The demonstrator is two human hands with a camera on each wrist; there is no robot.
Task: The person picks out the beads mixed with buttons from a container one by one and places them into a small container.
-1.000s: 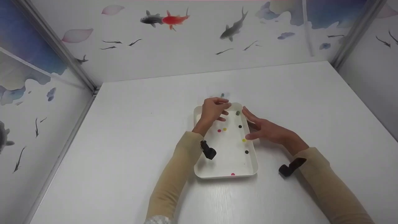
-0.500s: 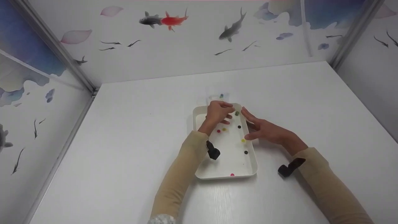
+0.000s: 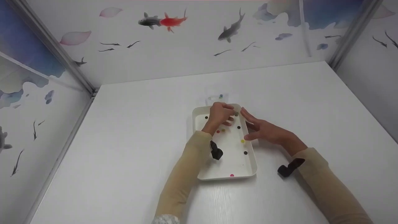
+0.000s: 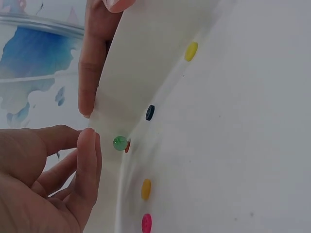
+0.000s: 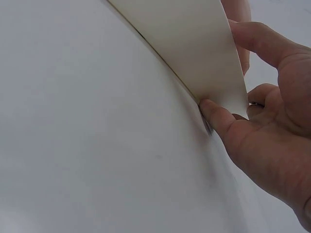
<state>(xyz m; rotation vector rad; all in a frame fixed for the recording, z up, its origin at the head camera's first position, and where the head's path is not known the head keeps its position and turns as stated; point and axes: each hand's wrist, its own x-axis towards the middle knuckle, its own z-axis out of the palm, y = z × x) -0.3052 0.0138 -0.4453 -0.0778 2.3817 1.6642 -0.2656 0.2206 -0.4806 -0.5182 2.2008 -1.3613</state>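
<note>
A shallow white tray [image 3: 224,161] holds several small coloured discs and a green marbled bead [image 4: 120,143] by its far right corner. My left hand [image 3: 220,113] reaches over the tray's far end, fingertips close beside the bead. In the left wrist view its thumb and forefinger are bent together, with nothing visible between them; the bead shows just past the thumb. My right hand [image 3: 269,132] grips the tray's right wall, thumb over the rim and fingers outside. The right wrist view shows another of its fingers [image 5: 216,114] at the tray's lower edge.
Among the discs are black [image 3: 245,152], yellow [image 3: 242,141] and pink [image 3: 232,175] ones, spread about the tray floor. A clear container [image 3: 213,99] with small beads stands just behind the tray, partly hidden by my left hand. Printed panels border the white table [image 3: 124,140].
My left hand has moved right and slightly nearer, from by the clear container toward the green bead. My right hand and the tray have stayed in place.
</note>
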